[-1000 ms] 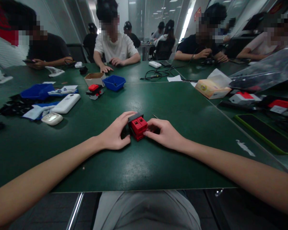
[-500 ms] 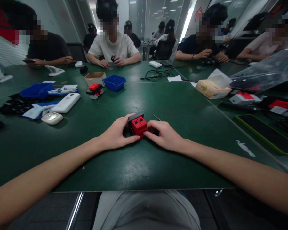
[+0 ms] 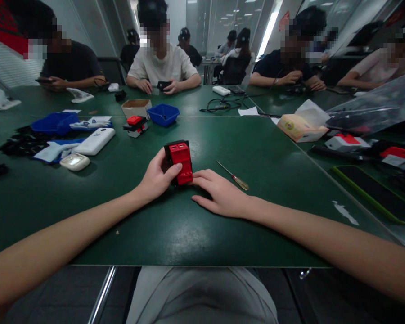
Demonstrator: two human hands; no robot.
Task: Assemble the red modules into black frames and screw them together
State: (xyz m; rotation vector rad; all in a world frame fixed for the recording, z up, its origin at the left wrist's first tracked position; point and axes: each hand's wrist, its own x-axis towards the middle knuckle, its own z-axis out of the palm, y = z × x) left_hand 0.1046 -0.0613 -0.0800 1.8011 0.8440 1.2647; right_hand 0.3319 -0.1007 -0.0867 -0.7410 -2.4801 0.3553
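Red-and-black block [image 3: 182, 156] is clamped in my left hand [image 3: 157, 177], thumb over its red face, just left of my right hand [image 3: 219, 192] and over the green table [image 3: 195, 238]; can't tell if its near end touches down. Long axis runs roughly away from me, two slots at the far end, while my right hand lies loosely spread, fingertips by the near right corner, contact unclear. Screwdriver [image 3: 239, 181] lies past my right hand, handle nearest that wrist.

Blue tray [image 3: 164, 118] beside cardboard box [image 3: 134, 111], upper left of centre. White slab [image 3: 96, 141], mid-left. Tissue pack [image 3: 300, 131], upper right; green-edged dark panel [image 3: 374, 193], right edge.
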